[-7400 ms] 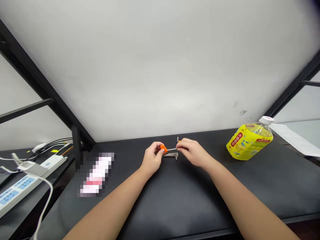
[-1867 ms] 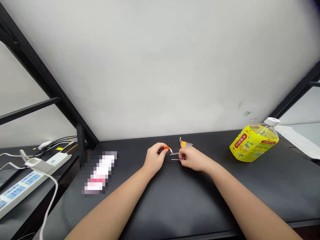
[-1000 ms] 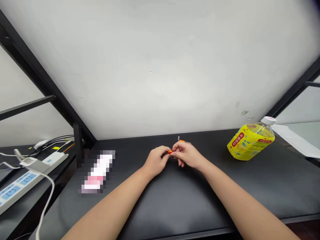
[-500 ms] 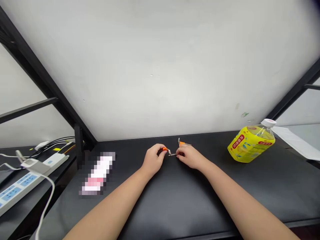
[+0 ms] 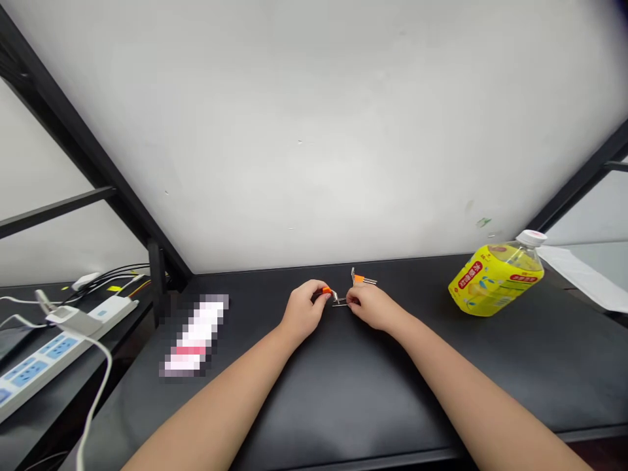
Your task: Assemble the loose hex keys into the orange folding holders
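Observation:
Near the back of the black table, my left hand pinches the orange grip of a small metal piece between thumb and fingers. Thin metal prongs extend from that piece toward my right hand. My right fingertips are closed at the prongs' right end, hiding it. Just behind my right hand lies a similar metal piece with an orange part, an upright metal end and thin rods pointing right. The knuckles partly cover it.
A yellow-labelled drink bottle stands at the right. White sheets lie beyond it. At left are a pixelated pale item and a power strip with a white cable. A black frame post rises at the table's left edge.
The view has shifted slightly. The metal piece between my hands has turned a little, and its parallel prongs show more plainly. Both hands keep nearly the same place and grip.

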`<state>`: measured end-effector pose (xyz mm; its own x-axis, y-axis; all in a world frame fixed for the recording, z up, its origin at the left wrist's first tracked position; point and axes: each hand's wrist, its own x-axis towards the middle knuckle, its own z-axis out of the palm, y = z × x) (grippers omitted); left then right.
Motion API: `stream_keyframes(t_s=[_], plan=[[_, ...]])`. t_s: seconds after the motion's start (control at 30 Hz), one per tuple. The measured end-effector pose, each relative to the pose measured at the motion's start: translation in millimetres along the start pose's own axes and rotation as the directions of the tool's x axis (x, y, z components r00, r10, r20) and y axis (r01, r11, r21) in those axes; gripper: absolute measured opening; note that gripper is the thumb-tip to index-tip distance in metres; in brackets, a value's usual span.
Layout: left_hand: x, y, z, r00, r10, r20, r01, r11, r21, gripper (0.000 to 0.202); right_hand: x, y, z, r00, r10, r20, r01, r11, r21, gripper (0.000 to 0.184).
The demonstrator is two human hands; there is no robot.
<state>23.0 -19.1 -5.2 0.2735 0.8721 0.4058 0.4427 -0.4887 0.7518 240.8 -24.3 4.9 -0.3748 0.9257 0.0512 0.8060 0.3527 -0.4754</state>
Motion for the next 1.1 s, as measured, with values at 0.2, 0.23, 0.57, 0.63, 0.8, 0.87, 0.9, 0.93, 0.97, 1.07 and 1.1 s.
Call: stream_keyframes(t_s=[0.2,0.23,0.57,0.63,0.8,0.87,0.9,0.93,0.97,1.07,1.1], plan=[[0,1,1.0,1.0,0.014,0.013,-0.014,1.0,0.004,0.01,-10,-11,-8,0.967,0.163,0.198,-0.175,0.983,0.047,0.013],[0,1,1.0,1.0,0.015,0.011,-0.015,1.0,-0.002,0.01,-12,-11,-9,0.965,0.168,0.203,-0.181,0.983,0.043,0.014],[-1,7,-1.6,0.999,0.041,-0.006,-0.041,0.999,-0.011,0.011,-14,-6,-21,0.998,0.003,-0.058,0.012,0.967,0.256,0.007],[-1,8,-1.9,0.999,0.053,-0.001,-0.053,0.998,-0.015,0.012,-14,-7,-22,0.996,-0.032,-0.086,0.058,0.944,0.324,0.006],[-1,9,-2.0,0.998,0.066,0.012,-0.066,0.998,-0.01,0.012,-17,-11,-23,0.991,-0.088,-0.103,0.116,0.945,0.307,0.009],[-1,9,-2.2,0.998,0.063,0.015,-0.063,0.998,-0.007,0.011,-18,-12,-26,0.989,-0.095,-0.117,0.126,0.945,0.302,0.012],[-1,10,-2.4,0.998,0.065,0.018,-0.065,0.998,-0.002,0.011,-19,-11,-27,0.989,-0.09,-0.121,0.124,0.943,0.309,0.014],[-1,10,-2.7,0.997,0.069,0.025,-0.07,0.998,0.006,0.011,-19,-10,-29,0.991,-0.071,-0.113,0.105,0.937,0.333,0.015],[-1,10,-2.9,0.996,0.078,0.037,-0.079,0.997,0.016,0.011,-19,-9,-30,0.996,-0.036,-0.086,0.066,0.924,0.377,0.016],[-1,13,-3.6,0.991,0.108,0.083,-0.111,0.993,0.04,0.011,-17,-3,-35,0.992,0.089,0.087,-0.123,0.805,0.58,0.018],[-1,14,-3.6,0.988,0.116,0.1,-0.121,0.992,0.044,0.012,-17,0,-36,0.984,0.107,0.139,-0.172,0.748,0.641,0.017]])
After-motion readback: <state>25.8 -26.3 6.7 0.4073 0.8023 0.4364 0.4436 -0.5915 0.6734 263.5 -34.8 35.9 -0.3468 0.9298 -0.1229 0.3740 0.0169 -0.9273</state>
